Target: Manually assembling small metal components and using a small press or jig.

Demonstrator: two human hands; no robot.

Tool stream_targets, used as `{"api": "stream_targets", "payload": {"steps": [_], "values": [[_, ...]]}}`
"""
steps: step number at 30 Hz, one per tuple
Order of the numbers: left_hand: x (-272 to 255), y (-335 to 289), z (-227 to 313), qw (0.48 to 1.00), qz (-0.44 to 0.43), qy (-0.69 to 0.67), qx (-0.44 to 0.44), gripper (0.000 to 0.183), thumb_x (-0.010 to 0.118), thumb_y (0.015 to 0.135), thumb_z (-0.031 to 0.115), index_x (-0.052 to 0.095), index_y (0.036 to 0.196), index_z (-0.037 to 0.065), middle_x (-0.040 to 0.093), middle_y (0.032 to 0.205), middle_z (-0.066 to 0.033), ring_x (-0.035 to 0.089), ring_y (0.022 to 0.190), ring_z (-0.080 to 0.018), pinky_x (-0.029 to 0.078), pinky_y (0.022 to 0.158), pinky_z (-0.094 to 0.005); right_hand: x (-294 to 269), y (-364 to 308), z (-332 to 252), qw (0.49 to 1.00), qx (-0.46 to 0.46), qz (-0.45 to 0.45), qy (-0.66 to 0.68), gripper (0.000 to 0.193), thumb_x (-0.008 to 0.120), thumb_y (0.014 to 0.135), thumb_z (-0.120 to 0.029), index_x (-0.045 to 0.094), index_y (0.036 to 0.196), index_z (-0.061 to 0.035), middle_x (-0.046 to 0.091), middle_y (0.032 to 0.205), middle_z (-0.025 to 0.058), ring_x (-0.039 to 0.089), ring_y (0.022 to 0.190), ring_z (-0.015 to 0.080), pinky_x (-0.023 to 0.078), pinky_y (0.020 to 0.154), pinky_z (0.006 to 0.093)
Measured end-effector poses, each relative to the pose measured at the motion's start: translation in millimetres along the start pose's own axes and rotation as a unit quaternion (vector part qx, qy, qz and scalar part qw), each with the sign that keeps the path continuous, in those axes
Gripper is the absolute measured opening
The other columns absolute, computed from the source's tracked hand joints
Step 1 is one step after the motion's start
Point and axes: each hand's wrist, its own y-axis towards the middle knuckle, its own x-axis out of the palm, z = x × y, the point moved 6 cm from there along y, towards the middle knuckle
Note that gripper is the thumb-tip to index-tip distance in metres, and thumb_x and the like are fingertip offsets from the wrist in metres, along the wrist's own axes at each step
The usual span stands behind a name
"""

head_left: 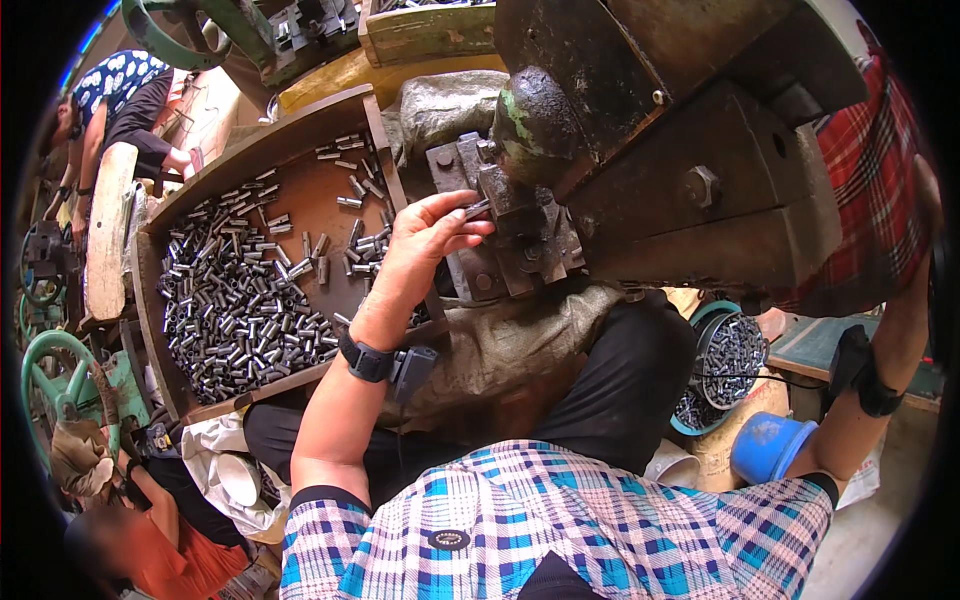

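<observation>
Pinching a small metal tube (477, 210) btwn thumb & fingertips, L hand (427, 232) is at the front of the big dark machine (640, 215), tube just beside its metal block (516, 203). R hand (930, 200) is up by the red plaid cloth (872, 190), far R; can't tell its grip. Wooden tray (310, 190) w/ lots of loose tubes (250, 320) lies L of machine; blue bucket (770, 447) nr R arm.

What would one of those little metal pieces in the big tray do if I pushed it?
The little metal pieces in the tray would probably roll, as their sides look round. They're likely stiff, since they look like shiny metal. One might be easy to lift: the left hand pinches a small piece in its fingertips.
</observation>
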Motion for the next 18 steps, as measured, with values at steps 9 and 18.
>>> {"api": "stream_targets", "payload": {"steps": [9, 18], "values": [[-0.9, 9.2, -10.0, 1.0, 0.028, -0.003, -0.003, 0.025, 0.063, 0.087, 0.009, 0.06, 0.109, -0.001, 0.066, 0.094, -0.0086, 0.067, 0.081, -0.0154, 0.054, 0.068, -0.0225, 53.5, 13.5, -79.3, 1.0, 0.002, 0.007, 0.019, 0.048, 0.063, 0.076, -0.003, 0.054, 0.123, -0.0069, 0.056, 0.119, 0.0176, 0.054, 0.11, 0.0297, 0.04, 0.097, 0.0377], [10.2, 11.5, -7.1, 0.989, 0.064, 0.089, 0.096, 0.017, 0.065, 0.086, 0.01, 0.061, 0.099, -0.001, 0.064, 0.081, -0.0047, 0.063, 0.068, -0.0103, 0.049, 0.058, -0.0199, 158.0, -101.0, -60.7, 0.929, 0.234, -0.009, 0.286, 0.046, 0.064, 0.072, 0.005, 0.055, 0.117, -0.0039, 0.057, 0.117, 0.0147, 0.056, 0.105, 0.0296, 0.04, 0.096, 0.0384]]}}
